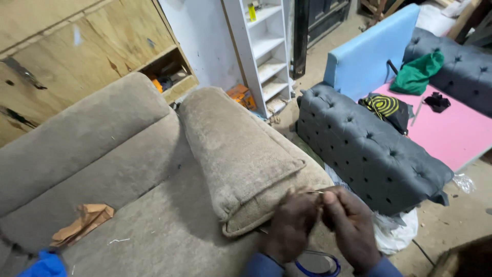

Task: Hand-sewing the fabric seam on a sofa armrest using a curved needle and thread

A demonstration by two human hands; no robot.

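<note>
Two hands meet at the sofa's front edge: the left hand (291, 224) and right hand (349, 225) pinch a thin needle (315, 192) between fingertips, just beside the beige armrest cushion (238, 154); thread too fine to see.

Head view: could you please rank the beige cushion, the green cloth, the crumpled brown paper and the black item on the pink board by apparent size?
1. Beige cushion, by far the largest, though nearest the camera.
2. Green cloth and crumpled brown paper: look alike, and the cloth lies farther off, so unranked.
3. Black item on the pink board, smallest.
</note>
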